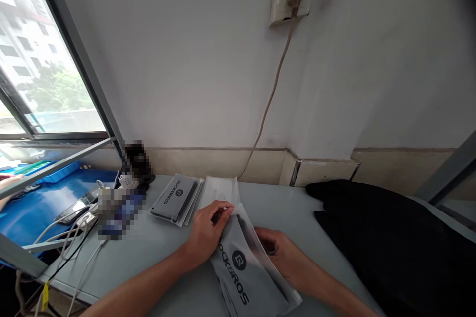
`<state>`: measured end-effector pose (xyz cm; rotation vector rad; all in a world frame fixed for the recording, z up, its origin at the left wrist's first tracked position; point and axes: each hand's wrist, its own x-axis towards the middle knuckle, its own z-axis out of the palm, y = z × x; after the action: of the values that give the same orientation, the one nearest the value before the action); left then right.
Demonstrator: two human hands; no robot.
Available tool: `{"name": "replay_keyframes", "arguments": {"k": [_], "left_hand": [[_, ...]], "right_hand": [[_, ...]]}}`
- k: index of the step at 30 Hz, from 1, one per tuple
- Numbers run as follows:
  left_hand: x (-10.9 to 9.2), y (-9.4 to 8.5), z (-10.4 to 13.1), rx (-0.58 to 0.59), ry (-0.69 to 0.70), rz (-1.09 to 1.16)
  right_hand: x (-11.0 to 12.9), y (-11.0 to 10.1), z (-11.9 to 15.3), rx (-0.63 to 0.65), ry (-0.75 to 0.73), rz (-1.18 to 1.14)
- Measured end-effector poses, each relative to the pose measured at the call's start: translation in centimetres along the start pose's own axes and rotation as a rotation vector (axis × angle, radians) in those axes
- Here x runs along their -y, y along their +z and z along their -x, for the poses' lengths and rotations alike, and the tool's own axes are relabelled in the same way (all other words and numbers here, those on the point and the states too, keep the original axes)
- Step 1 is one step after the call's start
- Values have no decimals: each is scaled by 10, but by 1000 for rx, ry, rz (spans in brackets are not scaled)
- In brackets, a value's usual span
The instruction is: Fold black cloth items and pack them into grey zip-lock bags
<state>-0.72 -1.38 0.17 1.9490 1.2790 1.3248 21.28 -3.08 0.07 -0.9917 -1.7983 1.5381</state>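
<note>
ROCKBROS pouch point(256, 267), frosted, lies nearest me at 6 o'clock over the grey table point(148, 242); my left hand point(204, 235) pinches its top end between thumb and forefinger, while my right hand point(284, 257) curls at its 2 o'clock side, fingertips partly hidden, grip indeterminable. Good handling, I judge, calls for a light, steady pinch and even support against creasing. Outward, similar packets point(174, 200) sit at 8 o'clock, black cloth point(390, 247) at 4 o'clock.

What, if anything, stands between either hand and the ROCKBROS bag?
Nothing visible: the left hand pinches the bag near its top, and the right hand, partly hidden, is at its right side. Stacked packages lie farther left.
</note>
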Motion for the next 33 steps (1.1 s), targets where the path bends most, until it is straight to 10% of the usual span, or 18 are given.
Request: {"name": "replay_keyframes", "arguments": {"k": [4,15,19,25,29,33], "left_hand": [[3,-1,-1,-8,-5,15],[9,-3,5,-44,-35,154],[12,-5,-4,-122,-98,322],[8,-2,-5,332,-252,421],[8,3,0,279,-237,293],[10,-2,-8,181,-212,333]], "right_hand": [[8,2,5,223,66,-172],[17,6,4,129,-28,-219],[3,-4,-1,-81,-117,-281],[6,-7,1,-218,-127,-285],[6,-4,0,-193,-85,-175],[-7,-13,-1,-551,-76,-22]]}}
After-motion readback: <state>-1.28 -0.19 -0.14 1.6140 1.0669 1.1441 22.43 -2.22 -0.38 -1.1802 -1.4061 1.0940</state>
